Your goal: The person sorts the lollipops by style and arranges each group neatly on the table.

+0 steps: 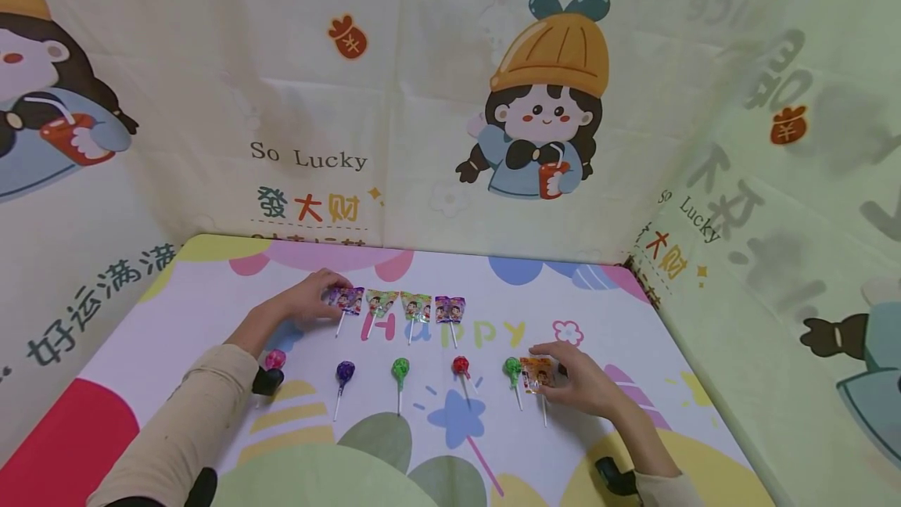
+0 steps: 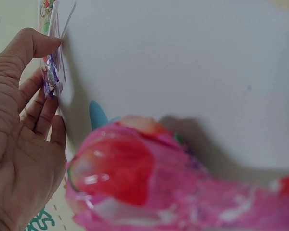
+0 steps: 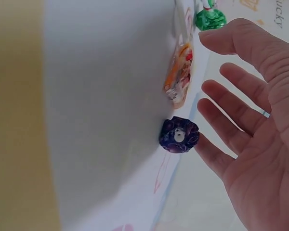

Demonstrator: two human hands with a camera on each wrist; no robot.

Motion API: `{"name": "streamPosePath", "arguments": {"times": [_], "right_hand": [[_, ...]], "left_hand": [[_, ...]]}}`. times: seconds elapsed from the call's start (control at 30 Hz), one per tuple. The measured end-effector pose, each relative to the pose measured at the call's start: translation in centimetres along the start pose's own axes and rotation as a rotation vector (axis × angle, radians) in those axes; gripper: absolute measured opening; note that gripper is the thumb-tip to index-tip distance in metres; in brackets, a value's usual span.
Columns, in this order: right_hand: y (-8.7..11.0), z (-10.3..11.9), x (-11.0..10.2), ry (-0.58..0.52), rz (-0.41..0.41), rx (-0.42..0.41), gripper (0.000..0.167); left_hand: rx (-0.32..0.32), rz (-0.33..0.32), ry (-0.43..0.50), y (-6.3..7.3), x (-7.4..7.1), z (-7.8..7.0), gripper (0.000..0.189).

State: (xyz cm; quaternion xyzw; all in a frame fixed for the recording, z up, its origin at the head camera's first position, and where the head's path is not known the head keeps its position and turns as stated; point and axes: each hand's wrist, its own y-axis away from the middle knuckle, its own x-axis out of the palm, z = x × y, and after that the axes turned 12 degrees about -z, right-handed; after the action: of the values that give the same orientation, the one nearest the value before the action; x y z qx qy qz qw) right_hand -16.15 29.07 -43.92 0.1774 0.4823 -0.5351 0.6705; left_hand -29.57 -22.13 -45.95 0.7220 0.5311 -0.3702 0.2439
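My left hand (image 1: 313, 296) pinches a flat lollipop in a purple wrapper (image 1: 349, 300), the leftmost of the back row. In the left wrist view the thumb (image 2: 50, 44) and fingertips lie at the wrapper's edges. My right hand (image 1: 580, 382) is spread beside a flat lollipop in an orange wrapper (image 1: 537, 374), its fingers relaxed around the wrapper's side. In the right wrist view a dark purple round lollipop (image 3: 179, 134) sits near the little finger, mostly hidden by the hand in the head view. A green round lollipop (image 1: 512, 368) stands left of the orange one.
Two green-wrapped flat lollipops (image 1: 416, 307) and another purple-wrapped one (image 1: 450, 309) continue the back row. In front lie a purple (image 1: 345, 371), a green (image 1: 400, 368) and a red round lollipop (image 1: 461, 366). A pink one (image 1: 275, 359) is beside the left sleeve. Printed cloth walls surround the table.
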Motion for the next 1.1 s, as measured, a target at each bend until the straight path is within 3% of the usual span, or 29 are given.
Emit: {"name": "streamPosePath", "arguments": {"times": [0.17,0.43,0.8,1.1], "right_hand": [[-0.03,-0.28,-0.06,0.007,0.034,0.003,0.056],[-0.18,-0.53,-0.31,0.013,0.088,-0.01,0.058],[-0.44,-0.38,-0.7,0.006,0.139,0.037,0.059],[-0.64,-0.82,-0.3,0.05,0.141,-0.02,0.056]], "left_hand": [[0.028,-0.014,0.001,0.05,0.05,-0.03,0.055],[0.017,-0.009,0.008,-0.07,-0.01,-0.14,0.055],[-0.004,-0.005,0.015,-0.19,-0.21,-0.35,0.056],[-0.034,0.009,0.008,-0.05,-0.03,-0.14,0.056]]}}
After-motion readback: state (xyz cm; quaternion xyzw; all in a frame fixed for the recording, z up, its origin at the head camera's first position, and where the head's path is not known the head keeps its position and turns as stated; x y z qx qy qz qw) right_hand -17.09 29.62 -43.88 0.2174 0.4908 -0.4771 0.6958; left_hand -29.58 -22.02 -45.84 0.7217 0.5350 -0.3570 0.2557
